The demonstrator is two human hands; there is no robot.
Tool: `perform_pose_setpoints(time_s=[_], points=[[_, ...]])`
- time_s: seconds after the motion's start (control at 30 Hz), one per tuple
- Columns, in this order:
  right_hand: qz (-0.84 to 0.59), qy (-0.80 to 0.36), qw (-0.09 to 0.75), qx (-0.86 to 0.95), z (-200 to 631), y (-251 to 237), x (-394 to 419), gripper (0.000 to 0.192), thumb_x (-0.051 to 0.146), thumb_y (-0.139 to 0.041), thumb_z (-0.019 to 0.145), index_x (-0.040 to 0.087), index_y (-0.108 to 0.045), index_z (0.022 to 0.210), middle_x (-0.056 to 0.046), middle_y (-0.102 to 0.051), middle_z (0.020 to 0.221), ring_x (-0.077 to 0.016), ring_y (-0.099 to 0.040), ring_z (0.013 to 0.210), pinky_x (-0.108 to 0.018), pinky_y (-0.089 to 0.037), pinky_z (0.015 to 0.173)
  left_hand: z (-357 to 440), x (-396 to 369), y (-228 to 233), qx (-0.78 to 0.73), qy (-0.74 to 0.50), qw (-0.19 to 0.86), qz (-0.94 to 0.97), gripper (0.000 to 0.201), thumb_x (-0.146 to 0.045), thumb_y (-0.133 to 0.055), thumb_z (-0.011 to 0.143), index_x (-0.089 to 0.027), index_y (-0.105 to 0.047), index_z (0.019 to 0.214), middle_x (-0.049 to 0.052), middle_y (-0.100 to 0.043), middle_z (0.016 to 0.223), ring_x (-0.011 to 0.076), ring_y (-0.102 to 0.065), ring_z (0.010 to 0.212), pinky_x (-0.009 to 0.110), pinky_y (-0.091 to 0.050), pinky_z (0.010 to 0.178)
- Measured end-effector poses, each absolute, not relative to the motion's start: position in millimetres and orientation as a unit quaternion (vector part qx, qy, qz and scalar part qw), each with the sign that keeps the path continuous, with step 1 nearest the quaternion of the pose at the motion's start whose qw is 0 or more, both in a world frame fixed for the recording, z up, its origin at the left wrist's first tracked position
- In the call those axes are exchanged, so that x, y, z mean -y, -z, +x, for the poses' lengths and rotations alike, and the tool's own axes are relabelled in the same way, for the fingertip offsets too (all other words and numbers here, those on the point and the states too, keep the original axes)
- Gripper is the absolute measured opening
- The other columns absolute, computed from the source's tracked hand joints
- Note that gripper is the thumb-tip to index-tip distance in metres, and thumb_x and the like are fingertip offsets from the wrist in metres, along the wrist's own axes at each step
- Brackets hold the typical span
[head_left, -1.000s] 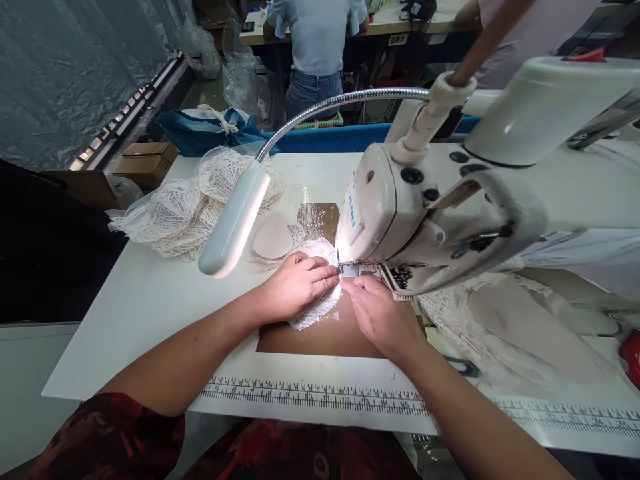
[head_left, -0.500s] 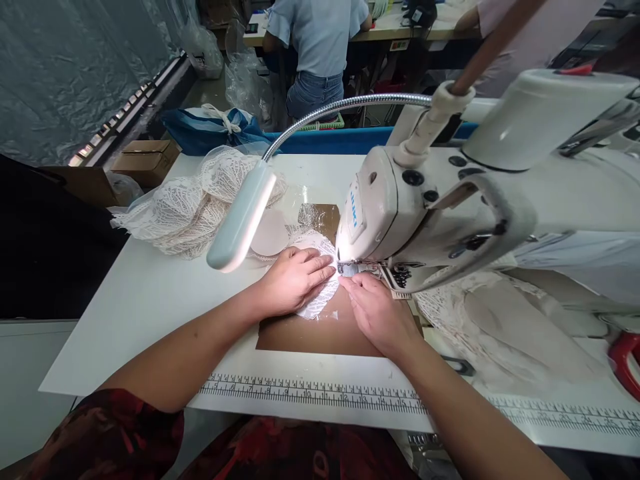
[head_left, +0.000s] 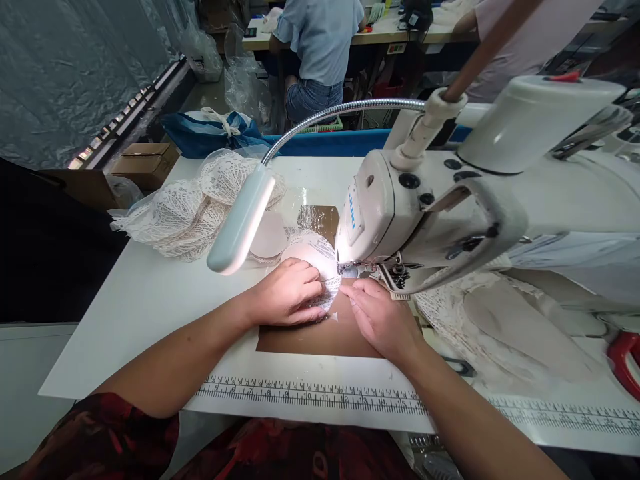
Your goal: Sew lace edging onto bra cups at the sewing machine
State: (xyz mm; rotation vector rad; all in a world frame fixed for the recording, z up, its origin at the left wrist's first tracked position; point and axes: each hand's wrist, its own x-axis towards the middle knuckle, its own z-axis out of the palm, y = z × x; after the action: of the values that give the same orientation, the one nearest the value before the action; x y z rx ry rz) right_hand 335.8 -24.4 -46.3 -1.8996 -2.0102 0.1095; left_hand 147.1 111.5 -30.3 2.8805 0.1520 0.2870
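A rounded white lace piece [head_left: 313, 250] with a pale smooth layer lies under the needle end of the sewing machine [head_left: 373, 200]. My left hand [head_left: 287, 293] is closed on its near left part, fingers bent and knuckles raised. At the right edge of the lace, just in front of the presser foot, my right hand [head_left: 383, 317] has its fingers drawn together and the fingertips at that edge. Its thumb is mostly hidden. Beneath the lace is a brown board [head_left: 300, 339] taped to the white table [head_left: 165, 313].
A lamp head [head_left: 243, 220] on a bendy metal neck hangs left of the needle. Stacked lace pieces [head_left: 183, 210] lie back left; more lace [head_left: 480, 320] lies right, near a red handle [head_left: 623, 363]. A ruler strip [head_left: 310, 395] runs along the front edge. A person [head_left: 320, 47] sits beyond.
My left hand has shifted slightly left and toward me, its flat fingers now bent. More of the lace piece's smooth layer shows. My right fingertips have moved slightly toward me.
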Motion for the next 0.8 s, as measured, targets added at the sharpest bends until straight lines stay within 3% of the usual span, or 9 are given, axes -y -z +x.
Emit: perform_pose_setpoints(time_s=[0.13, 0.5, 0.6, 0.7, 0.8], points=[[-0.678, -0.052, 0.182, 0.71, 337, 49, 25, 0.037, 0.012, -0.042, 0.088, 0.021, -0.07, 0.109, -0.008, -0.069, 0.087, -0.0202, -0.062, 0.083, -0.029, -0.048, 0.068, 148, -110, 30, -0.091, -0.104, 0.139, 0.981, 0.029, -0.026, -0.042, 0.097, -0.015, -0.062, 0.08, 0.006, -0.061, 0.078, 0.0175, -0.051, 0.076, 0.031, -0.039, 0.075], [-0.637, -0.036, 0.197, 0.744, 336, 48, 22, 0.042, 0.005, -0.042, 0.084, 0.022, -0.068, 0.112, -0.005, -0.066, 0.093, -0.0172, -0.055, 0.081, -0.026, -0.041, 0.067, 148, -116, 23, -0.11, -0.057, 0.214, 0.969, 0.028, -0.028, -0.039, 0.096, -0.015, -0.06, 0.081, 0.007, -0.063, 0.081, 0.0179, -0.054, 0.078, 0.031, -0.042, 0.076], [-0.631, -0.007, 0.171, 0.757, 334, 44, 22, 0.042, 0.001, -0.044, 0.078, 0.02, -0.07, 0.106, -0.005, -0.064, 0.086, -0.0174, -0.051, 0.077, -0.027, -0.036, 0.063, 147, -116, 23, -0.085, -0.069, 0.197, 0.974, 0.025, -0.033, -0.045, 0.093, -0.014, -0.062, 0.095, 0.01, -0.065, 0.098, 0.0204, -0.057, 0.087, 0.033, -0.044, 0.079], [-0.631, 0.005, 0.155, 0.76, 332, 41, 23, 0.043, 0.0, -0.045, 0.075, 0.019, -0.069, 0.105, -0.005, -0.062, 0.083, -0.0182, -0.048, 0.077, -0.028, -0.032, 0.06, 147, -117, 25, -0.022, -0.078, 0.154, 0.985, 0.037, -0.036, -0.046, 0.094, -0.014, -0.057, 0.121, 0.014, -0.059, 0.128, 0.0256, -0.055, 0.105, 0.038, -0.044, 0.087], [-0.633, 0.0, 0.149, 0.76, 332, 39, 24, 0.043, 0.0, -0.045, 0.075, 0.019, -0.069, 0.104, -0.005, -0.062, 0.084, -0.0187, -0.047, 0.077, -0.028, -0.031, 0.06, 147, -118, 28, 0.023, -0.074, 0.121, 0.99, 0.038, -0.033, -0.043, 0.096, -0.015, -0.055, 0.128, 0.014, -0.057, 0.134, 0.0264, -0.055, 0.112, 0.04, -0.043, 0.092]])
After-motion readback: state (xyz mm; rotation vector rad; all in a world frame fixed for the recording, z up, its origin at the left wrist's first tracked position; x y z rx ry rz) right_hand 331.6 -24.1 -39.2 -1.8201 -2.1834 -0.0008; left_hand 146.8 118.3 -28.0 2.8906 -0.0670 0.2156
